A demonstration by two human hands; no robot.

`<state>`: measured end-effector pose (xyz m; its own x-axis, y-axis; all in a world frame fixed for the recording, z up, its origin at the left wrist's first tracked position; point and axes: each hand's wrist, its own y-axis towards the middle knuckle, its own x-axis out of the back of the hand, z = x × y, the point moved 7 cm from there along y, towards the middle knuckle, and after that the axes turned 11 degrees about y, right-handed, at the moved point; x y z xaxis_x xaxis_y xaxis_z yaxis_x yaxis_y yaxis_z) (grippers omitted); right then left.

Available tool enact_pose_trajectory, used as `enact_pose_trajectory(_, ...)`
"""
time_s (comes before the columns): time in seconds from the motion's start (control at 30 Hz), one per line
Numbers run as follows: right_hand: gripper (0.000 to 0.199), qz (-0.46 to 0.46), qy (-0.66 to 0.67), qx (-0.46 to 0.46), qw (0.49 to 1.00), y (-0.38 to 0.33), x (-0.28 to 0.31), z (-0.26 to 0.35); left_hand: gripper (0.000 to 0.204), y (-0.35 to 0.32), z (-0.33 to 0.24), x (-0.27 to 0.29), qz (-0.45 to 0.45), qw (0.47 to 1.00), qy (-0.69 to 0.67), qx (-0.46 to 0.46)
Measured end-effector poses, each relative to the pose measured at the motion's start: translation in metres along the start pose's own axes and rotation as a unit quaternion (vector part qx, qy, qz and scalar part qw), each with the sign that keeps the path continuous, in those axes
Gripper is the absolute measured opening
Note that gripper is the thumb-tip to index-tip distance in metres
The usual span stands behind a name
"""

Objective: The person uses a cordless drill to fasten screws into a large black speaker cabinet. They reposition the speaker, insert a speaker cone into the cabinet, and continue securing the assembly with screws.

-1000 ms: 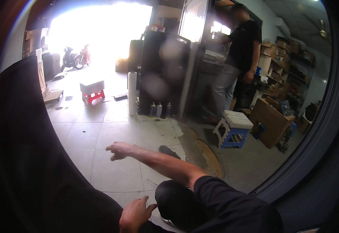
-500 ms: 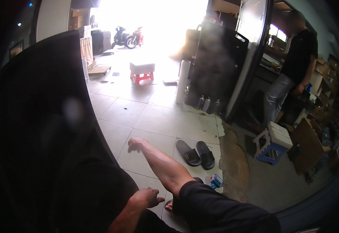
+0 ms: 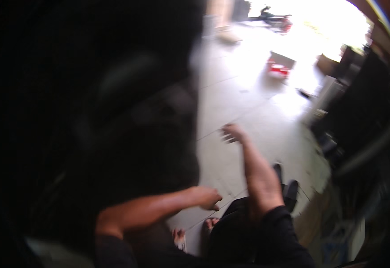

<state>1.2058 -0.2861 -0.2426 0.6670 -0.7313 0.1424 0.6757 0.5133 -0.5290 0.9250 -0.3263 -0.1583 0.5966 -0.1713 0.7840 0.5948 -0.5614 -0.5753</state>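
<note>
Both of my forearms reach forward over a pale tiled floor (image 3: 224, 105). My right hand (image 3: 233, 132) hangs in the air farther out, its fingers spread and nothing visible in them. Nearer to me, my left hand (image 3: 207, 198) is held low, beside the edge of a large dark surface (image 3: 128, 134) that fills the left side. Its fingers look loosely bent and apart, with no object showing. Motion blur softens the picture, and the kind of dark surface cannot be made out. My feet (image 3: 210, 222) show below the left hand.
Dark slide sandals (image 3: 291, 190) lie right of my right forearm. A red stool with a grey top (image 3: 280, 68) stands ahead, near a bright doorway with a motorbike (image 3: 273, 21) beyond. At right are a tall black panel (image 3: 364, 98) and a blurred blue stool (image 3: 335, 250).
The view has swung right-side-down and toward the left, so the doorway and stool appear farther right and the dark surface covers more. The other person is out of sight. Both hands remain free.
</note>
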Motion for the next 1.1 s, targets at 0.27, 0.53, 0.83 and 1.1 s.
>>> enact_pose_trajectory(0.27,0.06,0.086,0.051,0.067,0.993,0.012,-0.028,0.02,0.033,-0.073,0.015,0.015,-0.118,0.971,-0.115,0.172)
enact_pose_trajectory(0.53,0.053,0.111,0.031,0.022,0.993,0.054,-0.015,-0.003,0.034,-0.126,-0.003,0.042,-0.118,0.958,-0.176,0.191)
enact_pose_trajectory(0.83,0.037,0.09,0.008,0.048,0.995,0.083,-0.019,-0.015,0.042,-0.304,-0.1,0.201,-0.659,0.724,-0.122,-0.163)
enact_pose_trajectory(1.1,0.046,0.072,-0.019,0.065,0.995,0.053,-0.053,0.009,0.056,-0.43,-0.231,0.23,-0.808,0.538,0.233,-0.061)
